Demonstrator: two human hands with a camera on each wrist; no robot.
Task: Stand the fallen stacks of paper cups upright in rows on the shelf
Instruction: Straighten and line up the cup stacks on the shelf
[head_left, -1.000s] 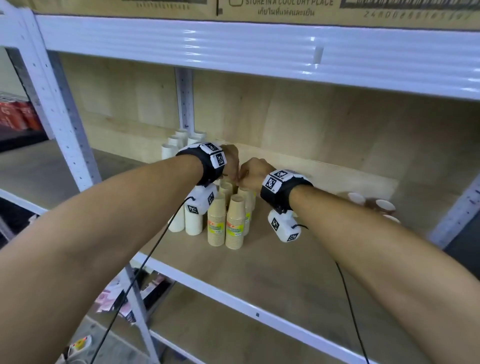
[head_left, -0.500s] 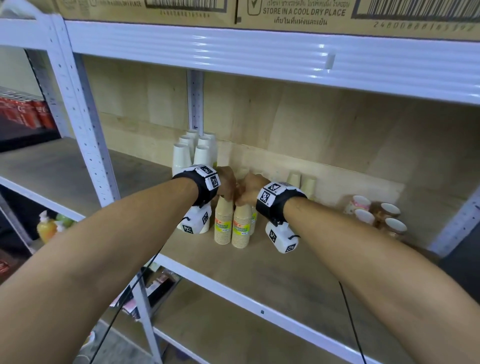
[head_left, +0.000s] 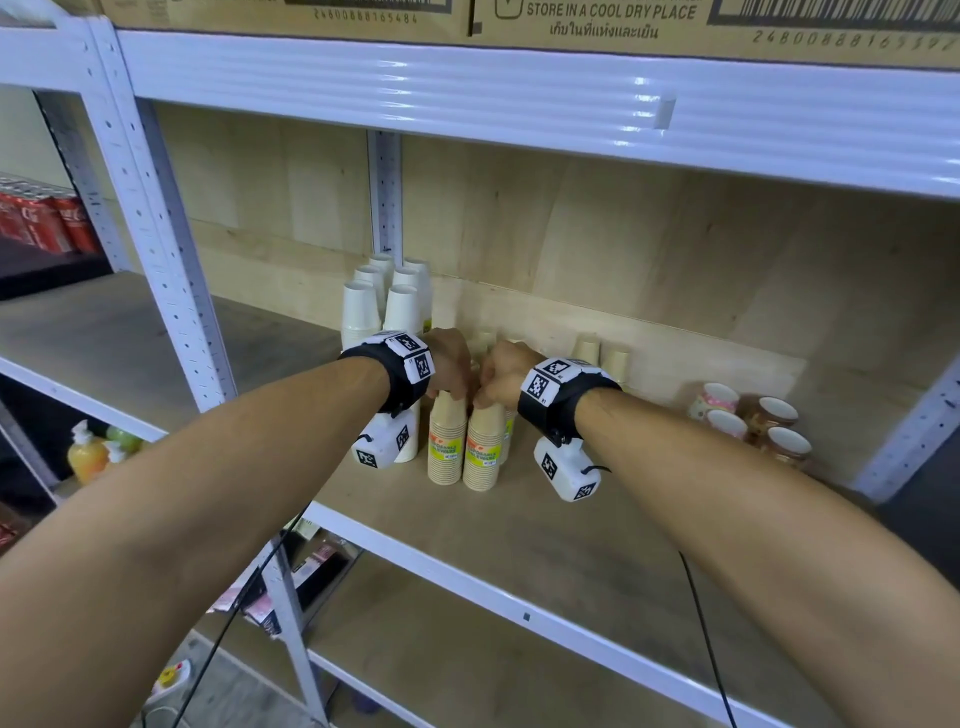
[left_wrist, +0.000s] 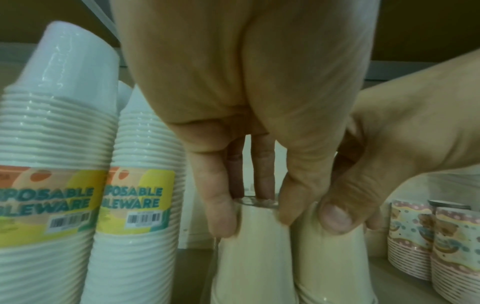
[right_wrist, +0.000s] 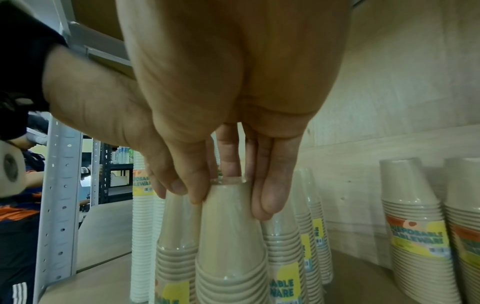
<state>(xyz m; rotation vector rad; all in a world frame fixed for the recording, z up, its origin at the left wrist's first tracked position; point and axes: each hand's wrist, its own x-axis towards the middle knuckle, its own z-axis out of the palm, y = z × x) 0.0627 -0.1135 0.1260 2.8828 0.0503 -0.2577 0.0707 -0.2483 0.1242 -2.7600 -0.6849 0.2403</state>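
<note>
The wooden shelf is carrying white cup stacks at far left and two beige cup stacks standing upright near its front. The left hand is pinching the left beige stack by its top; the right hand is pinching the right beige stack likewise.

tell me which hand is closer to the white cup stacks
Left. The left hand grips the top of a beige stack right beside the white cup stacks. The right hand grips the next beige stack over, farther from them.
</note>
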